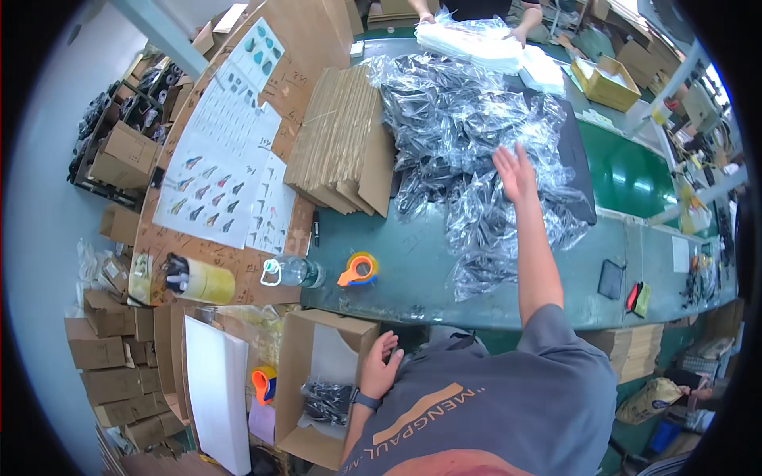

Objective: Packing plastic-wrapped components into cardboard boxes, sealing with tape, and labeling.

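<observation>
My right hand reaches out over a big heap of dark items in clear plastic bags on the green table. Its fingers are stretched and hold nothing; whether they touch the bags I cannot tell. My left hand, with a dark band at the wrist, is beside the right wall of an open cardboard box. Its fingers are apart and nothing shows in them. Inside that box lie a few bagged dark items against a white liner sheet.
Flattened cardboard stands stacked left of the heap. An orange tape dispenser, a water bottle and a marker are nearby. Across the table, another person's hands touch white sheets. A yellow box sits far right.
</observation>
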Demonstrator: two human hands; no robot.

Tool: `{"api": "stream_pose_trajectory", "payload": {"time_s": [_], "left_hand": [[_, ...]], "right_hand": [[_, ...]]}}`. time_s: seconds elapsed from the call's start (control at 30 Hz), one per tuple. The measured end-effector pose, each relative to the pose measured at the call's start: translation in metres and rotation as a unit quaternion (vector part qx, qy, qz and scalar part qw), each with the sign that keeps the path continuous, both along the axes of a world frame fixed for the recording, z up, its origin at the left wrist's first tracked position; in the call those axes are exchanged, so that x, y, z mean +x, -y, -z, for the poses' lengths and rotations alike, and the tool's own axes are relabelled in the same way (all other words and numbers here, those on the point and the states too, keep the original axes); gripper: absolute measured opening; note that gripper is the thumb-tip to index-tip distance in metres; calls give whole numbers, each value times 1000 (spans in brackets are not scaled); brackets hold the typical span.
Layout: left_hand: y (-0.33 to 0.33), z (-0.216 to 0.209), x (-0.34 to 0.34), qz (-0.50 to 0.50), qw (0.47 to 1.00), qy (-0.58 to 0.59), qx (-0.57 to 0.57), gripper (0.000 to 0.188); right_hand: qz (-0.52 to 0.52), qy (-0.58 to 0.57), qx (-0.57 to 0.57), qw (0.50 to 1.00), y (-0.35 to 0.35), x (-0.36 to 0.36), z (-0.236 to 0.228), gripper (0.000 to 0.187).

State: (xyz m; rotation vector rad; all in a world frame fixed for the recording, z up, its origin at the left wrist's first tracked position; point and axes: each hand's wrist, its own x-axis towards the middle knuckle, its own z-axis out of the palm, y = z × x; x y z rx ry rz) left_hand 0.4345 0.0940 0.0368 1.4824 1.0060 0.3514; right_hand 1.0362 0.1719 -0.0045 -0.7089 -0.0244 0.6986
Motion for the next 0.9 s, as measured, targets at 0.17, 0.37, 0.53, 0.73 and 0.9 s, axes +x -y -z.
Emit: {"api": "stream_pose_trajectory", "payload": {"time_s": [0.17, 0.37, 0.53, 0.73, 0.9], "left_hand": [[0, -20, 53, 20, 996, -74, 44, 53], [-4, -22, 94, 22, 986, -129, 107, 52], [8, -17, 103, -24, 982, -164, 88, 51], [-2, -24, 118, 10, 980, -174, 96, 44], [13, -12, 92, -4, 978, -190, 84, 41]], "right_hand": [[-11, -120, 176, 977, -164, 70, -59, 118], [32, -93, 118, 988, -294, 179, -61, 124], [227, -253, 48, 939, -347, 143, -101, 92], [140, -164, 255, 943, -334, 176, -18, 61], [135, -184, 224, 947, -285, 153, -7, 56]]}}
